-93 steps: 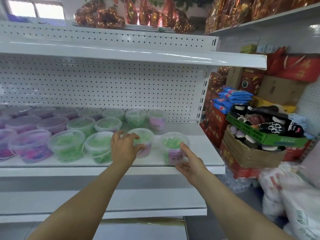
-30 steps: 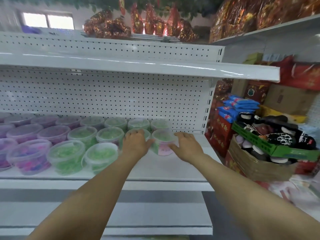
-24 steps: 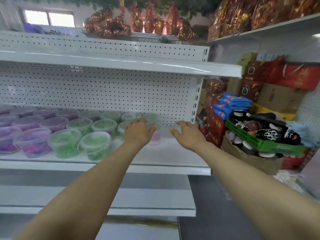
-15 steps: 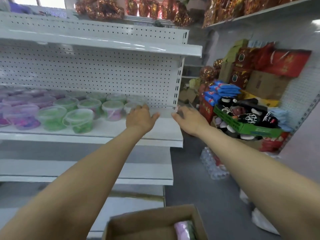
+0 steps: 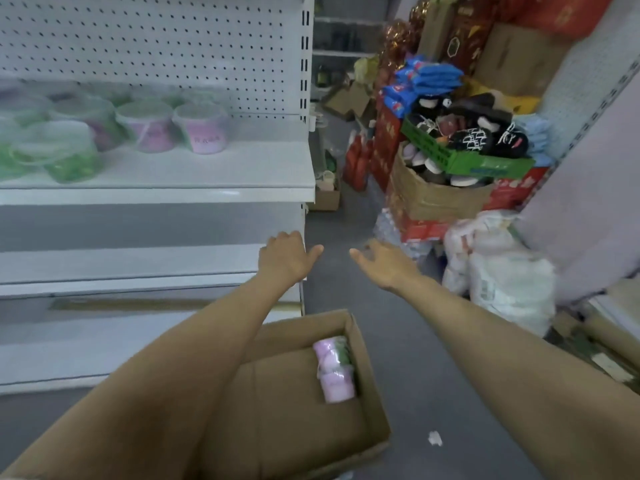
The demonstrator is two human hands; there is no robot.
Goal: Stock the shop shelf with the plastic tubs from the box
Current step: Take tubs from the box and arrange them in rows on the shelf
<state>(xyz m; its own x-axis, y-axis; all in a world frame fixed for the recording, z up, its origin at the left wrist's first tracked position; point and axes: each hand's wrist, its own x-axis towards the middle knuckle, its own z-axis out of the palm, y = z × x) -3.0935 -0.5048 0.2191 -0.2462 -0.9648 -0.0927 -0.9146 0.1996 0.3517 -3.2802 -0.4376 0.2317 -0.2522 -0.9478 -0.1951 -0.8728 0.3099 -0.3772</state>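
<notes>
With both hands now empty, the left hand (image 5: 284, 258) hung with relaxed fingers in front of the lower end of the white metal shop shelf (image 5: 242, 168), and the right hand (image 5: 383, 265) was spread, palm open, over the grey floor (image 5: 415, 358) just beside it; neither grasped anything. A second earlier both hands had rested against two clear plastic tubs at the back of the shelf, so the change was a release and a withdrawal downward. Those pink-labelled clear plastic tubs (image 5: 204, 128) stood upright at the right end of the rear row, beside green-filled tubs (image 5: 62, 157) further left, though that side was blurred. Below the forearms, the open brown cardboard box (image 5: 363, 393) had come into view on the floor, with two pink-and-green tubs (image 5: 334, 368) lying on their sides against its right wall. By judgement, one placement was complete and the next pick was beginning; bare shelf remained at front right. Stacked cartons and a green crate of slippers (image 5: 464, 147) stood well apart to the right.
</notes>
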